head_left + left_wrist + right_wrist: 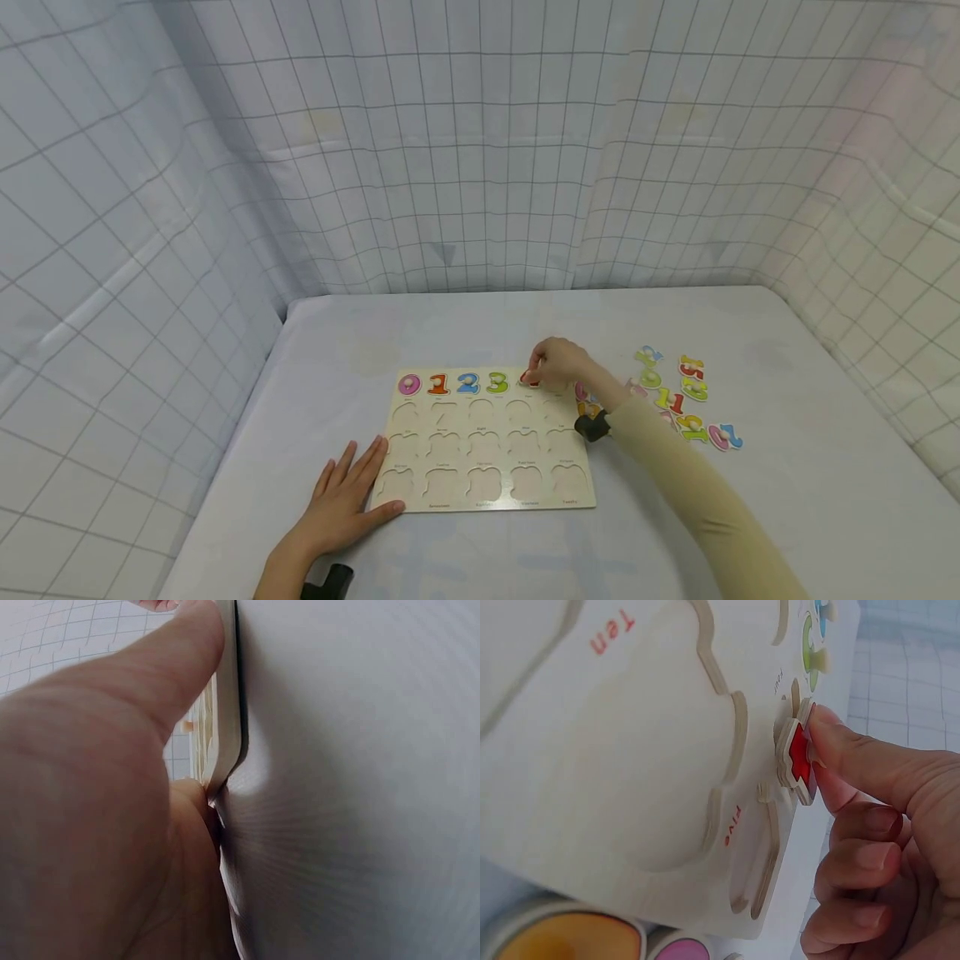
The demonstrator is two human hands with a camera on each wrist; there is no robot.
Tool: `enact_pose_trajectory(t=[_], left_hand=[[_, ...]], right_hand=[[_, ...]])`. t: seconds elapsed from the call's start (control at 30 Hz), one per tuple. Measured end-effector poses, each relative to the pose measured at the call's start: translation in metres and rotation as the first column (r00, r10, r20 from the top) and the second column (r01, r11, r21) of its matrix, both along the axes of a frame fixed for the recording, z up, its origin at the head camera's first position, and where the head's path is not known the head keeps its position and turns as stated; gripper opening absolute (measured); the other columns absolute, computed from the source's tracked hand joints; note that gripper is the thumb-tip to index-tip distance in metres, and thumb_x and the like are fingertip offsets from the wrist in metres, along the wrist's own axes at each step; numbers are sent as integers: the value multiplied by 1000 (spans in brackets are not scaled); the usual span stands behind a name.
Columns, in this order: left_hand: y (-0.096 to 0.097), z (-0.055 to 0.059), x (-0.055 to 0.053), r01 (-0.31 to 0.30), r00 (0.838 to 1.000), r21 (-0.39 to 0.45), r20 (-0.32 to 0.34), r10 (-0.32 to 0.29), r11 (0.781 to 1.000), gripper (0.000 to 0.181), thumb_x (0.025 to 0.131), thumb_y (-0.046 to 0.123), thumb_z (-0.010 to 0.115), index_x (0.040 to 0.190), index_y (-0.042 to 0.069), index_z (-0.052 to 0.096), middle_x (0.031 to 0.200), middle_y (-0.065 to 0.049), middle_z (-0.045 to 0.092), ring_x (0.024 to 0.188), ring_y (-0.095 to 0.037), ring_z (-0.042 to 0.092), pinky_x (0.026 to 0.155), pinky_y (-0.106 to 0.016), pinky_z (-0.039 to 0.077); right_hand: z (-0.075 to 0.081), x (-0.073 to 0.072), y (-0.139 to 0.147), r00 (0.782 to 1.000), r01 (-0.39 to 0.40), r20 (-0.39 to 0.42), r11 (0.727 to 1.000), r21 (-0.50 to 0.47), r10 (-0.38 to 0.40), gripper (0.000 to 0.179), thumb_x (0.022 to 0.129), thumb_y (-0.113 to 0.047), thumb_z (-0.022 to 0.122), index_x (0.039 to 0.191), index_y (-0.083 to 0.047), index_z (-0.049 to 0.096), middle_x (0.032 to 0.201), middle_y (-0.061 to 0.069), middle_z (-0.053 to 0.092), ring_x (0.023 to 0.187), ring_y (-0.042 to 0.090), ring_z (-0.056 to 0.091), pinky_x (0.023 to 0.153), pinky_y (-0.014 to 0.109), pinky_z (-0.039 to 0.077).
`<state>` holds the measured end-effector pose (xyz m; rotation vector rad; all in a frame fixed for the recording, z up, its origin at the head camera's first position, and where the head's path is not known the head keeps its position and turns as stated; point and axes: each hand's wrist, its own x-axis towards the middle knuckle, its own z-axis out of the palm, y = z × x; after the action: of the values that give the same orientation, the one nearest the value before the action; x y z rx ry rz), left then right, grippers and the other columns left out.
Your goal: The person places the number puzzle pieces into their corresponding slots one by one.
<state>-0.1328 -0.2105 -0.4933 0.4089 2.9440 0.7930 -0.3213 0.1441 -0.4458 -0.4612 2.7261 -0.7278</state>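
A wooden number puzzle board lies flat, its top row holding a purple 0, a red 1, a blue 2 and a green 3. My left hand rests on the board's lower left edge, fingers straight and spread; in the left wrist view the thumb lies along that edge. Between thumb and fingertips, my right hand pinches a red number piece by its top side. The piece is tilted at the slot labelled Four, beside the Five slot.
Loose coloured number pieces lie right of the board, among them a red and yellow 15, a red and yellow 11 and a pink and blue piece. Some are partly behind the right forearm. Gridded white curtains surround the table.
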Motion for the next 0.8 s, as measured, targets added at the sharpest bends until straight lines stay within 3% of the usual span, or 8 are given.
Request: enact_pose_trajectory(t=[0.33, 0.8], left_hand=[[-1, 3, -2, -4, 998, -51, 62, 7, 999, 95, 81, 63, 60, 151, 8, 25, 154, -11, 24, 141, -40, 5, 107, -59, -2], [-2, 1, -3, -5, 998, -62, 65, 9, 998, 96, 81, 65, 59, 152, 11, 24, 154, -9, 24, 141, -39, 5, 108, -58, -1]], right_hand=[[0, 6, -8, 999, -36, -4, 998, 51, 37, 23, 83, -37, 74, 72, -17, 68, 70, -5, 61, 62, 14, 52, 57, 31, 44], [-3, 4, -8, 1000, -23, 3, 998, 53, 23, 23, 83, -34, 75, 71, -16, 67, 70, -5, 61, 65, 15, 53, 58, 29, 43]])
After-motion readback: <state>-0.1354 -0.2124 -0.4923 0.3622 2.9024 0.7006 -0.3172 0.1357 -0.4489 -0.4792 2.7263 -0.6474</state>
